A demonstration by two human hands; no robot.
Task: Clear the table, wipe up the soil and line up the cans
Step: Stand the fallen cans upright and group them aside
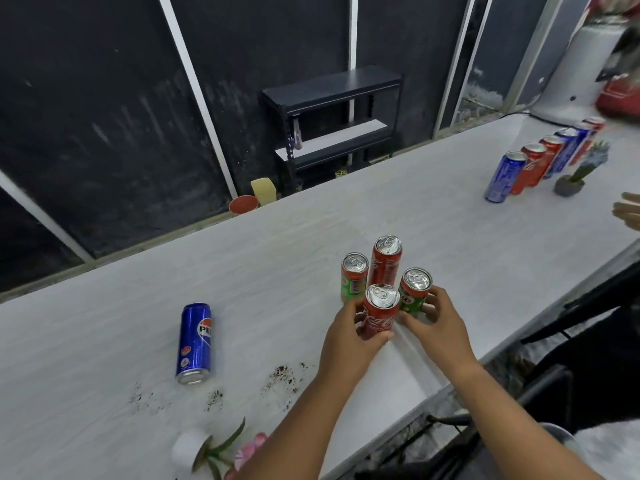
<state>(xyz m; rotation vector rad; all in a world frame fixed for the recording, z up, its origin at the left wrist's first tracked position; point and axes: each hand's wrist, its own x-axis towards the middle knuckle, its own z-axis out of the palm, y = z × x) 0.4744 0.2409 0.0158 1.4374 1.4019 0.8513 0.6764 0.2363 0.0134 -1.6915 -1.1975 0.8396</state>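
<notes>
Several cans stand clustered near the middle of the white table (311, 237). My left hand (349, 337) grips a red Coca-Cola can (379, 311) at the front of the cluster. My right hand (438, 323) grips a green-and-red can (414, 289) beside it. Behind them stand a tall red can (386, 263) and a second green-and-red can (353, 277). A blue Pepsi can (194, 342) lies on its side to the left. Dark soil (282, 375) is scattered on the table in front of it. A row of blue and red cans (540, 164) stands at the far right.
A tipped white pot (188, 448) with pink flowers (247, 452) lies at the near edge. A small grey potted plant (575, 178) stands by the can row. Another person's hand (628, 211) shows at the right edge. A black shelf (332, 116) stands behind the table.
</notes>
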